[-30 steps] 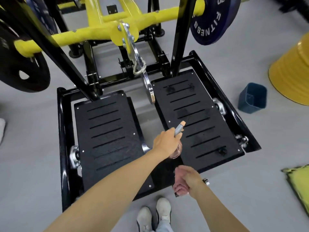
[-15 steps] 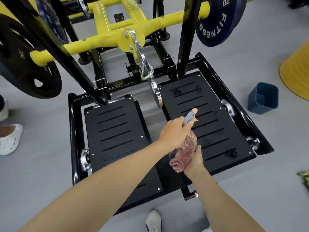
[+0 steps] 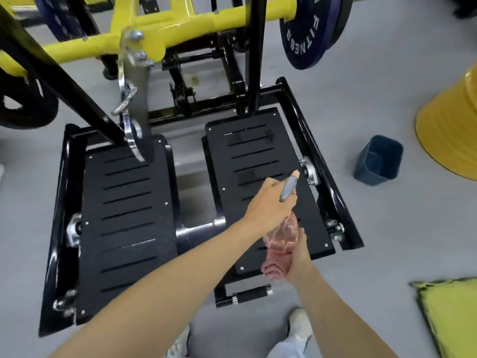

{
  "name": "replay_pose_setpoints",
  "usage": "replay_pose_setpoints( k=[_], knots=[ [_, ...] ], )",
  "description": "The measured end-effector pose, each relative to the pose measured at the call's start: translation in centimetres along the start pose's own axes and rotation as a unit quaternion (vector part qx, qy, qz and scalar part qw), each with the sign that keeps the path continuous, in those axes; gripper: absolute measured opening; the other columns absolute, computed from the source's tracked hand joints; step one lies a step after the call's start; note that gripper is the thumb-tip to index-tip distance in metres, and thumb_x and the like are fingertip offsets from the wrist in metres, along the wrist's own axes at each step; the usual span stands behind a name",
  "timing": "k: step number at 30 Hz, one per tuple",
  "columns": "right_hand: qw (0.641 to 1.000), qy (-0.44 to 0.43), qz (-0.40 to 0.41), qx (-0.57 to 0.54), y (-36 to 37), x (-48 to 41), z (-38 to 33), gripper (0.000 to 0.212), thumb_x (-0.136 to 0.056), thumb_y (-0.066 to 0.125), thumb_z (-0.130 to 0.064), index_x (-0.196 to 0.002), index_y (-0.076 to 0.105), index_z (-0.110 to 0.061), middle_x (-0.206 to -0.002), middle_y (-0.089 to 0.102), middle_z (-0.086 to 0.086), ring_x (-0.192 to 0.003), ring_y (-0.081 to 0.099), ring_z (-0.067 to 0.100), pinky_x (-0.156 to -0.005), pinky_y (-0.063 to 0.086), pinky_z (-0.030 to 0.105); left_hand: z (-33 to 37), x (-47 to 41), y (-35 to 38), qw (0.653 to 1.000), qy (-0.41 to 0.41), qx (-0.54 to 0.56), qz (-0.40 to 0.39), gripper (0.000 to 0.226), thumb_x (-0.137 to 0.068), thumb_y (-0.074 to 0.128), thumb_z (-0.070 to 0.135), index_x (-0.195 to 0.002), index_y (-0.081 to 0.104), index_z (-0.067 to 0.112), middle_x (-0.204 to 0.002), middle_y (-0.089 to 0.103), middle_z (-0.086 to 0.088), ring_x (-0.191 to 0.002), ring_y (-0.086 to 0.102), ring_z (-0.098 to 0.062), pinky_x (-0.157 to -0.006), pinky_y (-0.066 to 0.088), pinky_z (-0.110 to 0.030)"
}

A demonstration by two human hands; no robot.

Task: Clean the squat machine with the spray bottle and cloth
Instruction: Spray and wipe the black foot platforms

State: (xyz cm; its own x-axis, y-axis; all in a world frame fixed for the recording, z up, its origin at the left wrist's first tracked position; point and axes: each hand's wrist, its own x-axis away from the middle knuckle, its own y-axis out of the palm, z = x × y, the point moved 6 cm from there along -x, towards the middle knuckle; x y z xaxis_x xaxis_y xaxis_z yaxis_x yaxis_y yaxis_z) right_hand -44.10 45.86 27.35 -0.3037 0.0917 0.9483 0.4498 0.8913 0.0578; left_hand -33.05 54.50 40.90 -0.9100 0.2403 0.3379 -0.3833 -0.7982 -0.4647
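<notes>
In a gym, we stand at the foot of the squat machine (image 3: 180, 29) and aim a spray bottle (image 3: 284, 232) at the footplate (image 3: 247, 151) at centre right of the frame; our left hand (image 3: 268, 205) is curled round the bottle's neck and grey trigger head, nozzle pointing up the plate; our right hand (image 3: 300, 257) sits just below the bottle's base, fingers closed on a bunched pink cloth (image 3: 273, 268).

What could go wrong, as we judge it: mist may drift past the plate onto the chrome bearing (image 3: 308, 174) beside it at the plate's right edge; liquid left unwiped could make the painted steel slick underfoot; the cloth's soft pile may snag in the narrow slots; leaning in could bring our head toward the hanging chrome link plate (image 3: 134, 112) at upper left; the right hand, crowded under the bottle, may get sprayed or lose the cloth.

Materials: both footplates, including the second footplate (image 3: 126, 202) at centre left, are flat black metal, matte, cut with parallel slots and fixed with small bright screws; the tubes of the machine are glossy yellow and black; the bottle is clear, ribbed, pink-tinted plastic; the weight plate (image 3: 307, 29) at upper right looks like dull rubber; a square blue bin (image 3: 378, 161) stands on the smooth grey floor (image 3: 361, 254).
</notes>
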Motion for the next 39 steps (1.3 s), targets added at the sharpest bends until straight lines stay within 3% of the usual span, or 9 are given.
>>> replay_pose_setpoints(
  k=[4,8,11,15,20,26,31,35,39],
  knots=[
    [0.999,-0.012,-0.02,0.023,-3.2,-1.6,-4.5,0.078,-0.09,0.029,-0.07,-0.112,0.064,-0.004,-0.105,0.068,0.021,-0.1,0.063,0.035,-0.093,0.049,0.047,2.4,-1.8,3.7,0.989,-0.039,0.14,-0.03,0.034,-0.092,0.051,0.019,-0.125,0.048,0.02,-0.082,0.049,0.007,-0.065,0.046,-0.008,-0.066,0.042,-0.023],
    [0.997,-0.004,-0.067,0.045,-3.3,-2.8,-7.7,0.08,-0.088,0.034,-0.072,-0.113,0.065,-0.003,-0.109,0.068,0.018,-0.089,0.066,0.031,-0.072,0.057,0.04,2.6,-3.1,5.2,0.98,-0.003,0.189,-0.065,0.084,-0.077,0.075,0.023,-0.138,0.025,0.049,-0.1,0.052,0.012,-0.081,0.056,-0.005,-0.083,0.052,-0.027],
    [0.993,0.003,-0.095,0.073,-1.9,-3.9,-7.7,0.083,-0.08,0.04,-0.078,-0.116,0.066,-0.008,-0.112,0.069,0.018,-0.101,0.067,0.034,-0.095,0.05,0.048,0.7,-4.4,4.1,0.987,-0.008,0.157,-0.023,0.094,-0.071,0.082,0.022,-0.139,0.02,0.047,-0.112,0.055,-0.003,-0.079,0.055,-0.006,-0.078,0.047,-0.024],
    [0.983,0.002,-0.152,0.105,2.5,-3.8,-8.1,0.07,-0.087,0.042,-0.069,-0.111,0.07,-0.01,-0.116,0.067,0.018,-0.111,0.063,0.033,-0.102,0.044,0.049,-1.9,-6.5,1.7,0.984,-0.041,0.165,0.055,0.085,-0.071,0.082,0.029,-0.133,0.027,0.046,-0.124,0.046,0.015,-0.098,0.055,-0.012,-0.087,0.049,-0.031],
    [0.978,-0.005,-0.193,0.082,6.8,-4.4,-9.7,0.061,-0.096,0.038,-0.056,-0.12,0.063,-0.006,-0.121,0.064,0.018,-0.114,0.061,0.031,-0.101,0.046,0.044,-3.4,-9.7,-1.2,0.978,-0.055,0.176,0.096,0.068,-0.077,0.078,0.029,-0.131,0.038,0.038,-0.125,0.044,0.016,-0.113,0.048,-0.005,-0.096,0.04,-0.027],
    [0.973,0.022,-0.21,0.091,7.6,-7.5,-11.0,0.067,-0.097,0.028,-0.061,-0.113,0.068,-0.008,-0.107,0.071,0.013,-0.095,0.07,0.025,-0.08,0.057,0.035,-4.6,-13.4,-2.0,0.978,-0.098,0.141,0.121,0.038,-0.08,0.07,0.032,-0.109,0.046,0.037,-0.108,0.05,0.01,-0.096,0.055,-0.012,-0.095,0.046,-0.042],
    [0.977,0.042,-0.185,0.1,7.6,-10.7,-13.0,0.061,-0.095,0.035,-0.059,-0.112,0.069,-0.011,-0.111,0.07,0.013,-0.106,0.065,0.028,-0.098,0.049,0.042,-6.1,-16.9,-1.1,0.966,-0.141,0.173,0.126,0.035,-0.077,0.063,0.019,-0.092,0.046,0.047,-0.111,0.056,0.009,-0.085,0.056,-0.016,-0.088,0.049,-0.043],
    [0.973,0.042,-0.168,0.152,8.3,-13.6,-15.3,0.062,-0.092,0.038,-0.064,-0.114,0.069,-0.015,-0.114,0.069,0.011,-0.11,0.064,0.028,-0.103,0.045,0.045,-8.1,-20.4,-1.8,0.946,-0.19,0.207,0.16,0.031,-0.077,0.061,0.013,-0.104,0.055,0.028,-0.079,0.052,0.009,-0.063,0.047,-0.013,-0.067,0.044,-0.034],
    [0.96,0.061,-0.144,0.232,7.8,-15.4,-17.6,0.063,-0.091,0.037,-0.066,-0.112,0.069,-0.016,-0.111,0.07,0.011,-0.106,0.065,0.026,-0.101,0.047,0.042,-9.6,-23.0,-2.0,0.922,-0.237,0.233,0.198,0.024,-0.074,0.061,0.009,-0.093,0.055,0.024,-0.077,0.054,0.009,-0.065,0.051,-0.013,-0.067,0.045,-0.032]
  ],
)
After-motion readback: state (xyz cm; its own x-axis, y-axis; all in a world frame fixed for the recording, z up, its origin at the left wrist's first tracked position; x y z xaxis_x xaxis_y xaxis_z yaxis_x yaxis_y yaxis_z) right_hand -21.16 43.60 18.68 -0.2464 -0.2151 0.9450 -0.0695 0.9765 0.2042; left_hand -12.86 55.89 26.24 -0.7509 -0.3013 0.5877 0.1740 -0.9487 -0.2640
